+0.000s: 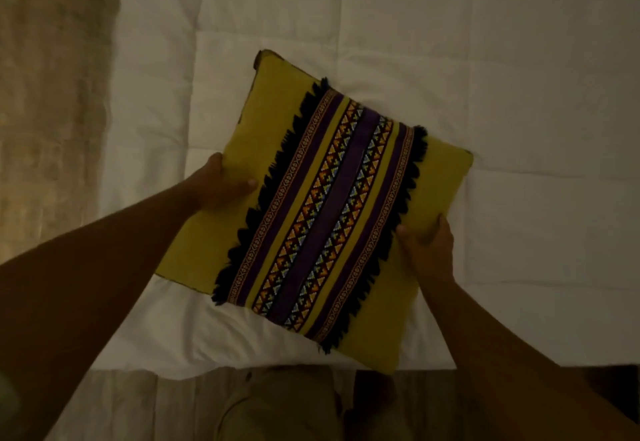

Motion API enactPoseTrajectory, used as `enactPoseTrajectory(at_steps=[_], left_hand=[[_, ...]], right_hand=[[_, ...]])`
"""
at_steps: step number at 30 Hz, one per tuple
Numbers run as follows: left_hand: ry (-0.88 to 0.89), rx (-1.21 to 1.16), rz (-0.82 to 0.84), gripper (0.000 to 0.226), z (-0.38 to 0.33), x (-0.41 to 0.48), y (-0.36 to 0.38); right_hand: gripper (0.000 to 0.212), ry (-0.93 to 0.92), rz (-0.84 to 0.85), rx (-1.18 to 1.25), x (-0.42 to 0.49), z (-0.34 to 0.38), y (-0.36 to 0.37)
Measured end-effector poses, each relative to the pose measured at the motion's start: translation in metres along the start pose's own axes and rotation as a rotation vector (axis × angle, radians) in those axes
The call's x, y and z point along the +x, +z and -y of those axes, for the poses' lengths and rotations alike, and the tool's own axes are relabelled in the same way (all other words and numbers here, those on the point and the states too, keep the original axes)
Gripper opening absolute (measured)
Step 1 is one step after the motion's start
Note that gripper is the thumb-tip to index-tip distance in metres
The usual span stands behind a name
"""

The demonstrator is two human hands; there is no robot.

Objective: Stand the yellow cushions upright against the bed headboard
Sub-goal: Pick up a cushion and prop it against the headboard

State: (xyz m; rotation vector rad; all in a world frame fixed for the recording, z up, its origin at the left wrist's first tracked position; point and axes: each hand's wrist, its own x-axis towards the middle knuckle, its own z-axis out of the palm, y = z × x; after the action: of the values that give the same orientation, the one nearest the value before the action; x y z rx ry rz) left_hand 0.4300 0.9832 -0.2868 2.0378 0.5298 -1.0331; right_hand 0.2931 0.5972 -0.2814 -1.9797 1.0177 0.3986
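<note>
One yellow cushion (277, 122) with a purple patterned band and black fringe down its middle lies tilted over the near edge of the white bed (519, 94). My left hand (221, 182) grips its left edge, thumb on top. On the right edge my right hand (427, 243) holds it the same way. The cushion's face points up at the camera, one corner hanging past the bed's edge. No headboard and no second cushion show in this view.
The white quilted cover fills most of the view. A beige textured strip (52, 111) runs along the bed's left side. Wooden floor (138, 406) and my legs in khaki trousers (277, 406) lie below the bed's near edge.
</note>
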Motion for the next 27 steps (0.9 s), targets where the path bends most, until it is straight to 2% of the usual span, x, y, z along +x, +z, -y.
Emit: enactPoseTrajectory(at_steps=[5, 9, 12, 16, 19, 24, 27], left_hand=[[-0.012, 0.016, 0.059, 0.123, 0.000, 0.017, -0.011], [-0.002, -0.069, 0.122, 0.119, -0.003, 0.022, -0.013], [0.035, -0.139, 0.130, 0.115, -0.001, 0.017, -0.011], [0.067, -0.254, 0.100, 0.094, 0.007, -0.002, -0.006], [0.082, -0.326, 0.067, 0.091, 0.016, -0.019, 0.000], [0.051, -0.493, 0.089, 0.082, 0.046, -0.057, 0.013], [-0.001, -0.607, 0.058, 0.084, 0.073, -0.082, 0.030]], right_hand=[[0.118, 0.157, 0.066, 0.151, 0.014, -0.018, 0.003], [0.121, 0.216, 0.109, 0.287, 0.020, -0.025, 0.005], [0.113, 0.181, 0.081, 0.288, 0.019, -0.021, 0.006], [0.103, 0.101, 0.029, 0.277, 0.011, -0.011, 0.004], [0.096, 0.044, 0.040, 0.253, 0.008, -0.004, -0.001], [0.105, -0.069, 0.102, 0.112, 0.017, 0.019, -0.013], [0.109, -0.105, 0.177, 0.058, 0.023, 0.030, -0.013]])
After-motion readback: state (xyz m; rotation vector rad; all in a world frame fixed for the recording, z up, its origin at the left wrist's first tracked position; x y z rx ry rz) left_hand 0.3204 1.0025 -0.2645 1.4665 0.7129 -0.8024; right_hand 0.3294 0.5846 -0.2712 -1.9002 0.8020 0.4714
